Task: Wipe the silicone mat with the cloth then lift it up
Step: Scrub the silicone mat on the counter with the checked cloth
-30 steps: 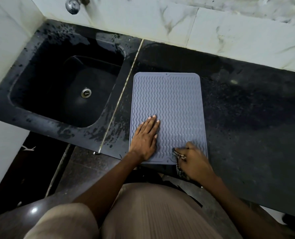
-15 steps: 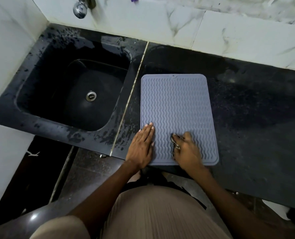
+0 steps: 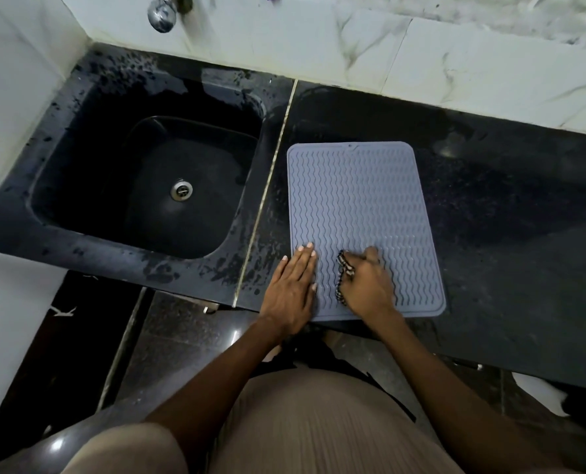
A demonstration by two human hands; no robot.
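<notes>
Grey silicone mat (image 3: 360, 213) lies flat on the black counter (image 3: 510, 241) while the right hand (image 3: 367, 285), gripping the bunched cloth (image 3: 344, 268), has swept leftward from five toward six o'clock, the flat, open-fingered left hand (image 3: 293, 289) pinning the seven-o'clock edge, so wiping continues.

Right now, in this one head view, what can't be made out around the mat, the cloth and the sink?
- Cloth: mostly bunched under the right hand; only a dark patterned edge shows.
- Silicone mat: its near-left corner is covered by the left hand; wetness or dirt on it can't be judged.
- Tap: cut off by the top edge.
- Sink: basin too dark to tell whether water stands in it.
</notes>
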